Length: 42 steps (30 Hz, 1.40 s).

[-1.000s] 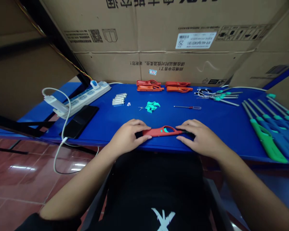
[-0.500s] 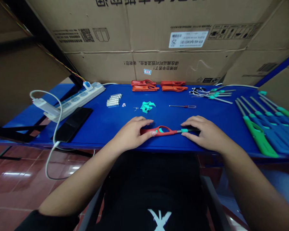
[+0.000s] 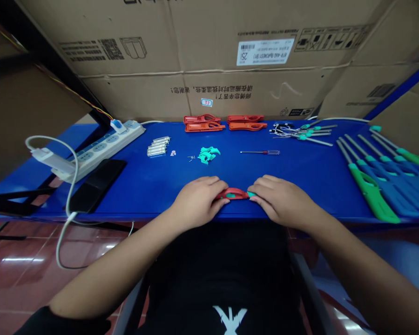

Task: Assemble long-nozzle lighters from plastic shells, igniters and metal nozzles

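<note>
A red lighter (image 3: 236, 193) with a green trigger lies level between my hands, near the front edge of the blue table (image 3: 153, 186). My left hand (image 3: 199, 201) is closed round its handle end. At the other end, my right hand (image 3: 278, 200) pinches the lighter by its green collar (image 3: 251, 194), and its palm hides the metal tube. Beyond my hands are green plastic parts (image 3: 208, 154), small screws (image 3: 191, 158), pink bits (image 3: 173, 153), silvery cylinders (image 3: 158, 146) and a screwdriver (image 3: 260, 152).
Red casings (image 3: 204, 126) and wired metal tubes (image 3: 309, 132) line the back. Finished-looking blue and green lighters (image 3: 373, 193) lie at the right. A power strip (image 3: 97, 151) and a black phone-like object (image 3: 97, 186) are at the left. Cardboard (image 3: 195, 46) stands behind.
My right hand has moved in to the left and closed on the lighter's collar. My left hand now grips more firmly, and the lighter is turned more edge-on. The view has shifted slightly.
</note>
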Tool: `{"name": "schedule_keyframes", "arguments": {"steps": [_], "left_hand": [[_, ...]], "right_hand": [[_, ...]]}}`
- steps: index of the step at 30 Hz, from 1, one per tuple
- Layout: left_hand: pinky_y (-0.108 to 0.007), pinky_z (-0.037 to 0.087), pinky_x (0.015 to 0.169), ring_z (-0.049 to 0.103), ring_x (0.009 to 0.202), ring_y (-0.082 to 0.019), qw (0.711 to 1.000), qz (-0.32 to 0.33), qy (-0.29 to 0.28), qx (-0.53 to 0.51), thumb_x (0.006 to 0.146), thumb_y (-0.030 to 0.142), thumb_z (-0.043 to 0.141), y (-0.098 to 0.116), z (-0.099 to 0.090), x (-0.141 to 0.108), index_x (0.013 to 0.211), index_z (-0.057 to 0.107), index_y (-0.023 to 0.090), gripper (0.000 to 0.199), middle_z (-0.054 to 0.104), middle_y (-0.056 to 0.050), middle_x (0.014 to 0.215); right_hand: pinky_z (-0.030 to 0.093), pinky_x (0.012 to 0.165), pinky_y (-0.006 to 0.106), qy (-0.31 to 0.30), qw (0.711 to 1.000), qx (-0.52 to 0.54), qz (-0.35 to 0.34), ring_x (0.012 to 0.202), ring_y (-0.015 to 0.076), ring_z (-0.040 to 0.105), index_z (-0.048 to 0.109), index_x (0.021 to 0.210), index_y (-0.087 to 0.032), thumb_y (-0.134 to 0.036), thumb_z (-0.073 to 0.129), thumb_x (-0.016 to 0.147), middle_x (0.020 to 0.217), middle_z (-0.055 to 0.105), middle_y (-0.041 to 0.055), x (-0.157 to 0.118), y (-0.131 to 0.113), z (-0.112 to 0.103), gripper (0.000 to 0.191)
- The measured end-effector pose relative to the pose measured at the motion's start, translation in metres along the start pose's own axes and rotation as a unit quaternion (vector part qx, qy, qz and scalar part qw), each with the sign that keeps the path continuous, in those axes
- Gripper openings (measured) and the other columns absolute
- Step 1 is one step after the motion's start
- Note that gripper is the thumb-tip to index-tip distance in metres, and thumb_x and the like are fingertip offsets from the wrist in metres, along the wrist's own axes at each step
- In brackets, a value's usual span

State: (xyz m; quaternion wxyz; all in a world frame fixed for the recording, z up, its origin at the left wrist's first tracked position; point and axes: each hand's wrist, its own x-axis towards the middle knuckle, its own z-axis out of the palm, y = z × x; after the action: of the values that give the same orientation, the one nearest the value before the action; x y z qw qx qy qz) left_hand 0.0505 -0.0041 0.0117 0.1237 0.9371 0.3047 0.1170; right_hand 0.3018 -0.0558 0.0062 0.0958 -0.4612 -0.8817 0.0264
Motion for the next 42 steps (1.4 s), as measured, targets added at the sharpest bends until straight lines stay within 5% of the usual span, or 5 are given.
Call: {"name": "schedule_keyframes", "arguments": {"steps": [9, 18, 33, 37, 42], "left_hand": [[-0.031, 0.049, 0.07, 0.071, 0.082, -0.02, 0.994, -0.031, 0.097, -0.026, 0.101, 0.047, 0.047, 0.009, 0.012, -0.002, 0.106, 0.072, 0.025, 0.033, 0.077, -0.002, 0.096], [-0.027, 0.048, 0.067, 0.071, 0.075, -0.017, 0.972, -0.079, 0.176, -0.132, 0.095, 0.031, 0.059, 0.017, 0.004, -0.001, 0.092, 0.076, 0.022, 0.019, 0.078, 0.0, 0.087], [-0.028, 0.045, 0.066, 0.065, 0.069, -0.016, 0.968, -0.109, 0.167, -0.151, 0.093, 0.02, 0.054, 0.025, 0.008, 0.004, 0.08, 0.068, 0.019, 0.018, 0.072, -0.001, 0.076], [-0.03, 0.044, 0.064, 0.065, 0.074, -0.02, 0.989, -0.1, 0.089, -0.056, 0.099, 0.027, 0.044, 0.026, 0.007, 0.001, 0.087, 0.06, 0.019, 0.021, 0.07, -0.004, 0.083], [-0.031, 0.037, 0.054, 0.066, 0.068, -0.023, 0.995, -0.081, -0.015, 0.051, 0.105, 0.037, 0.03, 0.027, 0.002, 0.004, 0.1, 0.054, 0.018, 0.031, 0.069, -0.006, 0.08]], "right_hand": [[0.044, 0.072, 0.036, 0.102, 0.989, -0.09, -0.055, 0.083, 0.0233, 0.057, 0.07, 0.108, -0.01, -0.023, 0.043, 0.101, 0.089, 0.068, 0.0109, 0.002, -0.013, 0.007, 0.031], [0.044, 0.074, 0.036, 0.139, 0.97, -0.166, -0.11, 0.08, 0.0226, 0.058, 0.069, 0.111, -0.006, -0.017, 0.05, 0.098, 0.086, 0.067, 0.0095, 0.006, -0.026, -0.01, 0.025], [0.049, 0.077, 0.038, 0.132, 0.957, -0.213, -0.148, 0.074, 0.0244, 0.063, 0.072, 0.102, -0.005, -0.005, 0.044, 0.093, 0.082, 0.069, 0.0109, 0.011, -0.036, -0.018, 0.03], [0.047, 0.089, 0.039, 0.125, 0.959, -0.211, -0.143, 0.08, 0.0243, 0.066, 0.07, 0.11, -0.005, -0.013, 0.049, 0.096, 0.088, 0.072, 0.0115, 0.008, -0.028, -0.013, 0.027], [0.044, 0.07, 0.037, 0.074, 0.964, -0.23, -0.109, 0.067, 0.0235, 0.062, 0.07, 0.09, -0.011, -0.027, 0.055, 0.097, 0.074, 0.066, 0.0082, 0.006, -0.025, -0.01, 0.023]]}}
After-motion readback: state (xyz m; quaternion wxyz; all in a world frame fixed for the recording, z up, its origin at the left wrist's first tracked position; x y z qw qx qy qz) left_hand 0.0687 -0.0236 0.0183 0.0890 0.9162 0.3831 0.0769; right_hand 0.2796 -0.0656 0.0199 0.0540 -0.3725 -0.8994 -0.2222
